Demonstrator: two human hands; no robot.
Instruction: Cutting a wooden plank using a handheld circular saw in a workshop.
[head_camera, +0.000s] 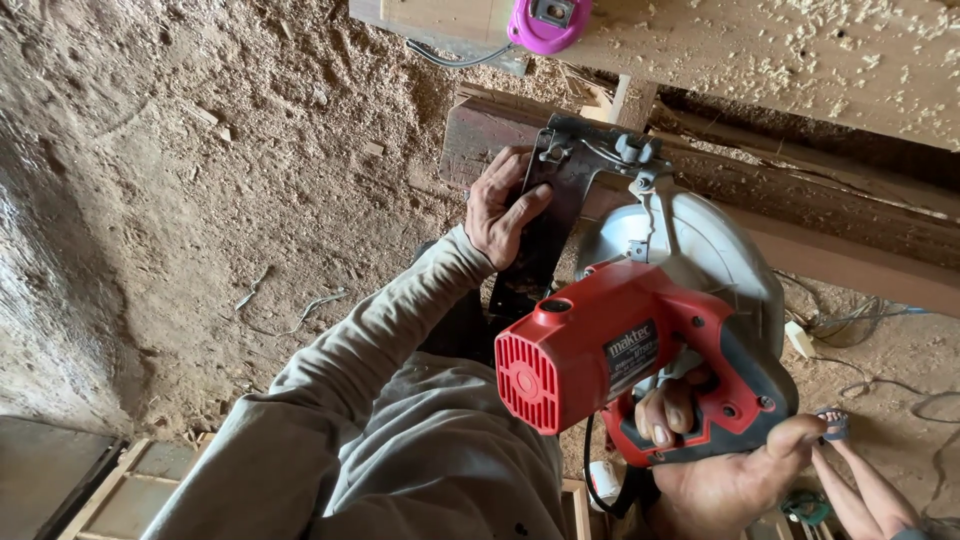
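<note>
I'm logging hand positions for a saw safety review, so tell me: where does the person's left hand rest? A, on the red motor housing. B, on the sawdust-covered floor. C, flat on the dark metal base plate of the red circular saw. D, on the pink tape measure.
C: the left hand lies flat on the dark metal base plate of the red circular saw, while the right hand holds its rear handle.

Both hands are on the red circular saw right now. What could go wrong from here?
1. The left hand lies flat on the saw's black base plate, beside the blade guard; a slip could bring fingers near the blade.
2. The right hand grips the saw low, so a kick may twist it.
3. Loose cables on the sawdust floor could snag.
</note>
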